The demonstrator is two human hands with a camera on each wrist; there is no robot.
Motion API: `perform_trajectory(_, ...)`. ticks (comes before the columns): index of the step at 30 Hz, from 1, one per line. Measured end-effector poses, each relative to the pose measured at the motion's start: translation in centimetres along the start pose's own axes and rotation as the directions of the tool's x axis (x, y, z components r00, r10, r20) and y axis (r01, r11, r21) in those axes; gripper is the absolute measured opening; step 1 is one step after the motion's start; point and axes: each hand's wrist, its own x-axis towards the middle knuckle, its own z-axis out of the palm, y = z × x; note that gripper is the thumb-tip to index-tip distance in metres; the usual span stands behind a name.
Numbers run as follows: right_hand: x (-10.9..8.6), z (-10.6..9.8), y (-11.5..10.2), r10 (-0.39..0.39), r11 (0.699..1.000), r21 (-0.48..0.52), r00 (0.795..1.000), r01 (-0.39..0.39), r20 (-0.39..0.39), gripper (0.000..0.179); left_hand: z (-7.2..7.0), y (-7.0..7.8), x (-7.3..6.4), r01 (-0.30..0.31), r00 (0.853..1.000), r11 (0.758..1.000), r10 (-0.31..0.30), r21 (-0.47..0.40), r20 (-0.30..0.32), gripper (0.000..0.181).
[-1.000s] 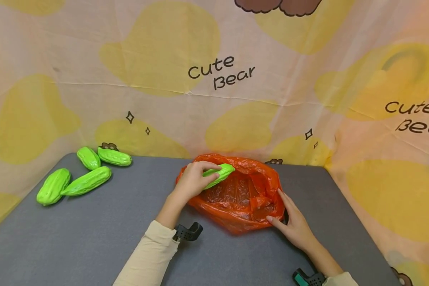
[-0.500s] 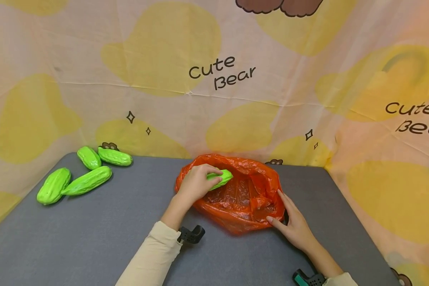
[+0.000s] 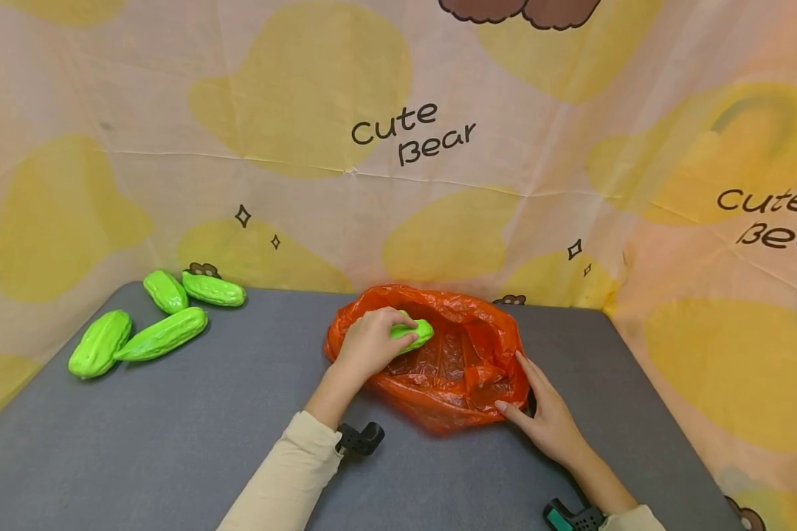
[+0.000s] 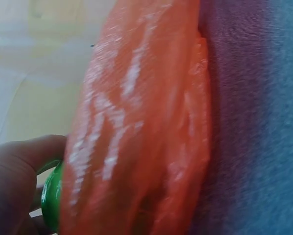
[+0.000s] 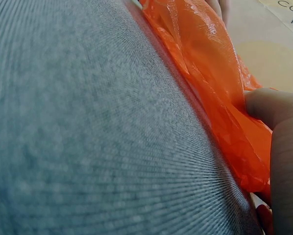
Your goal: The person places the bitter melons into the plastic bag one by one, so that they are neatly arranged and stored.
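My left hand (image 3: 370, 344) grips a bright green bitter melon (image 3: 421, 336) inside the mouth of a red plastic bag (image 3: 432, 405). Its thumb and fingers cover the near end of the melon. In the left wrist view, the bag's crinkled side (image 4: 132, 122) hides most of the melon, and only a green bit (image 4: 51, 198) shows by the fingers. At the bag's right end, my right hand (image 3: 551, 417) holds the rim, thumb at the front edge and fingers along the side. The right wrist view shows the thumb (image 5: 261, 105) against the red plastic.
Several more bitter melons lie at the left of the grey table (image 3: 239, 442), one of them at the back (image 3: 214, 290) and another nearer the left edge (image 3: 99, 344). A printed cloth (image 3: 292, 147) hangs behind the table and along its sides.
My left hand has moved a little right and lower into the bag with the bitter melon, which now shows less. The right hand stays at the rim.
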Motion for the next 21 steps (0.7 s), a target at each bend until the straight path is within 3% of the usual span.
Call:
perform_trajectory(7,-0.03,0.02,-0.15,-0.001,1.0,0.001,1.0,0.001,0.0,0.09,0.63,0.18,-0.13,-0.014,1.0,0.998,0.014,0.068,-0.005,0.022)
perform_trajectory(21,-0.03,0.04,-0.07,-0.002,1.0,0.001,1.0,0.003,-0.004,0.089,1.04,0.11,-0.29,0.031,0.999,0.998,-0.033,0.049,0.029,0.022)
